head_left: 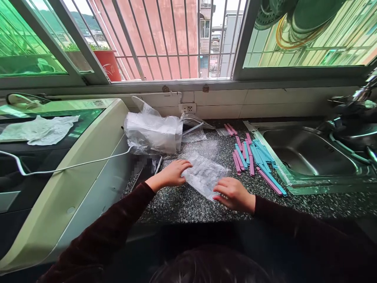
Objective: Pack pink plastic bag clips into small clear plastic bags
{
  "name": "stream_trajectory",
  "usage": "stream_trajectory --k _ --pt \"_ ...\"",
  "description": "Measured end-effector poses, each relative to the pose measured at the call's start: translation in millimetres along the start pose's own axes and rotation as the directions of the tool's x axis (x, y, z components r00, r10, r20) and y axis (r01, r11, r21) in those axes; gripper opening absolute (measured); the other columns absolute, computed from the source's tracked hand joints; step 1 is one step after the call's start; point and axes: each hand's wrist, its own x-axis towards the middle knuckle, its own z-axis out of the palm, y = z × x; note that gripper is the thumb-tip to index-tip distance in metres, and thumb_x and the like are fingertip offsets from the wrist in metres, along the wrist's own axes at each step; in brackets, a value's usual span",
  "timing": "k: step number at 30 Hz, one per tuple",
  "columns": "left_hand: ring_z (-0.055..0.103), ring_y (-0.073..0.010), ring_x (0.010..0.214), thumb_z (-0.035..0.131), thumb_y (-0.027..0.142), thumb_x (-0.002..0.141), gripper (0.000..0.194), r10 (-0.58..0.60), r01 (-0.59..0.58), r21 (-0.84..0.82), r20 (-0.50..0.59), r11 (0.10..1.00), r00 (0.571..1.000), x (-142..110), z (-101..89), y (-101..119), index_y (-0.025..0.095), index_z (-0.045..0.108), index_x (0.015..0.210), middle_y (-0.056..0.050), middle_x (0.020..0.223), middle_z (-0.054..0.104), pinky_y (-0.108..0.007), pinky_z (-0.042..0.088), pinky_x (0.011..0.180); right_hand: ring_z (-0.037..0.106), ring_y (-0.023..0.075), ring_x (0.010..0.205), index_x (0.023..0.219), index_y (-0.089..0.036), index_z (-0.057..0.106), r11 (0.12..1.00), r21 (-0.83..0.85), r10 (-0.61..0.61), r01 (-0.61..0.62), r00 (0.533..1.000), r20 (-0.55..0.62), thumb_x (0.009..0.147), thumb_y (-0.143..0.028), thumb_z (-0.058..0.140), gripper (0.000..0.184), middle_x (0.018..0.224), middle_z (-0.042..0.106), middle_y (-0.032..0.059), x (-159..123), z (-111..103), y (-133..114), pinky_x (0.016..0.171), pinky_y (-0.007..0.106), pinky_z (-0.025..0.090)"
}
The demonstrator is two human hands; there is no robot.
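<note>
A crinkled clear plastic bag (202,173) lies at a slant over the speckled countertop, between my two hands. My left hand (174,173) is at its left edge, with bent fingers closed on the plastic. At the bag's lower right edge, my right hand (235,194) has its thumb and fingers curled around the film. To the right of the bag is a loose pile of pink strips (251,159) and blue strips (260,155), which look like plastic bag-sealing clips.
A roll wrapped in clear plastic (154,131) stands against the back, near a wall socket (187,108). A dark flat object (149,169) is left of my left hand. The steel sink (306,153) is at right, a washing machine (88,177) with a white cable (73,169) at left.
</note>
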Motion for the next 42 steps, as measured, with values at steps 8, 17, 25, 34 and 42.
stream_trajectory --k 8,17,25,34,42 --pt "0.045 -0.0225 0.123 0.040 0.017 0.082 0.045 -0.067 0.067 0.005 -0.006 0.998 0.998 57 41.4 6 0.014 0.049 0.126 -0.012 0.137 0.046 -0.039 0.036 0.102 0.053 0.0211 0.083 0.095 -0.016 0.064 0.981 -0.186 0.077 -0.051 0.988 0.135 0.085 -0.029 0.050 0.021 0.096 0.064 0.0106 -16 1 45 0.070 0.034 0.041" --pt "0.054 -0.0236 0.108 0.045 0.020 0.083 0.032 -0.085 0.076 -0.041 -0.298 0.996 0.951 32 41.2 3 0.013 0.058 0.111 -0.013 0.118 0.059 -0.042 0.041 0.096 0.059 0.0189 0.084 0.092 -0.015 0.065 0.940 -0.071 0.341 -0.333 0.926 0.161 0.087 -0.028 0.045 0.024 0.089 0.066 0.0095 -9 -14 64 0.072 0.029 0.042" --pt "0.055 -0.0247 0.099 0.057 0.044 0.078 0.043 0.204 -0.174 0.127 -0.288 0.976 0.936 -25 57.5 66 0.013 0.057 0.108 -0.012 0.108 0.061 -0.038 0.044 0.087 0.059 0.0167 0.068 0.069 -0.018 0.063 0.692 -0.252 0.688 -0.677 0.512 0.514 0.076 -0.031 0.057 0.016 0.072 0.067 0.0047 19 -14 75 0.052 0.024 0.029" --pt "0.058 -0.0229 0.095 0.049 0.017 0.081 0.025 0.233 -0.070 0.343 -0.461 0.937 0.857 -8 66.6 50 0.015 0.062 0.102 -0.012 0.106 0.064 -0.037 0.044 0.084 0.038 0.0071 0.045 0.054 -0.016 0.049 0.303 0.377 0.586 -0.875 0.483 0.650 0.066 -0.033 0.057 0.022 0.047 0.046 -0.0037 1 -32 65 0.047 0.022 0.027" --pt "0.059 -0.0166 0.077 0.046 0.000 0.069 0.030 0.050 -0.116 -0.090 -0.533 0.989 0.844 -17 66.1 37 0.016 0.066 0.084 -0.007 0.084 0.067 -0.029 0.049 0.068 0.051 0.0131 0.060 0.080 -0.016 0.061 0.643 0.359 0.562 -0.676 0.735 0.379 0.079 -0.038 0.050 0.025 0.069 0.059 0.0040 -25 -34 62 0.054 0.026 0.039"
